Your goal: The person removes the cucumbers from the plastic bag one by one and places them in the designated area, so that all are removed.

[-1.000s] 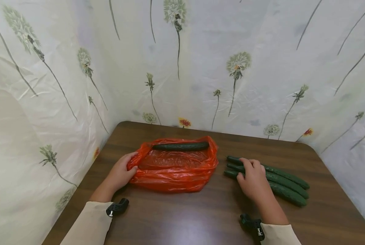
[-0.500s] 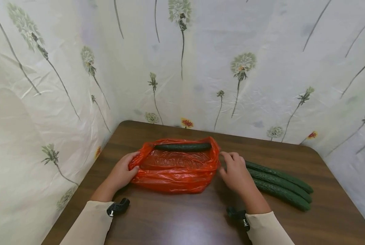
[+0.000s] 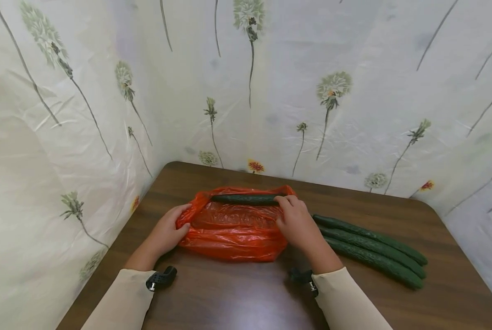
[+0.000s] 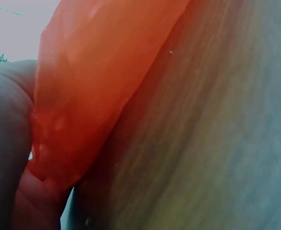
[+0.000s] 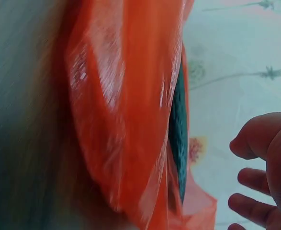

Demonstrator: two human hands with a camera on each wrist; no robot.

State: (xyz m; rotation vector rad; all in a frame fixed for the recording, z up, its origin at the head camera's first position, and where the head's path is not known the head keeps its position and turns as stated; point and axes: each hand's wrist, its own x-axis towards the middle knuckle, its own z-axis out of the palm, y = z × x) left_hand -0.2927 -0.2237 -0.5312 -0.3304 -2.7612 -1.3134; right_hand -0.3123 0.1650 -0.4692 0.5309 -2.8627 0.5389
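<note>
A red plastic bag [image 3: 233,245] lies on the table with its mouth spread wide. One dark green cucumber [image 3: 243,199] rests inside along the far side. My left hand [image 3: 167,231] grips the bag's left rim between thumb and fingers; in the left wrist view the red film hangs beside that hand. Over the bag's right end is my right hand [image 3: 297,224], near the cucumber's right tip. Its fingers [image 5: 252,179] look spread and apart from the bag in the right wrist view. To the right of this hand, three more cucumbers [image 3: 373,245] lie side by side.
The brown wooden table [image 3: 229,298] has rounded far corners. A pale curtain [image 3: 279,114] printed with dandelions stands behind it and at the sides. Both wrists carry dark straps with small cameras.
My right hand has left the three cucumbers and moved left over the bag's right end, carrying nothing visible. The left hand keeps hold of the bag. The head view has shifted slightly.
</note>
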